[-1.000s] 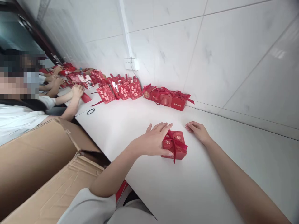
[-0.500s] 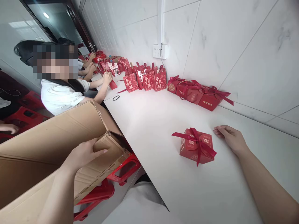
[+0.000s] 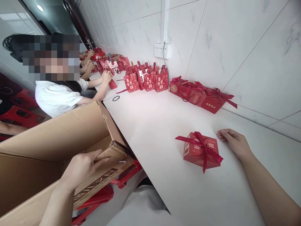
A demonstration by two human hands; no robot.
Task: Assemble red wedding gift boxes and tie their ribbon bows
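So, beside the bench, the carton is best steadied by its straight near edge, clear of the worn corner; the left hand has fingers gripping that edge. The near box sits on the bench with the right hand just beside it, fingers loosely curled, how closed I cannot tell; those are best held clear of its bow.
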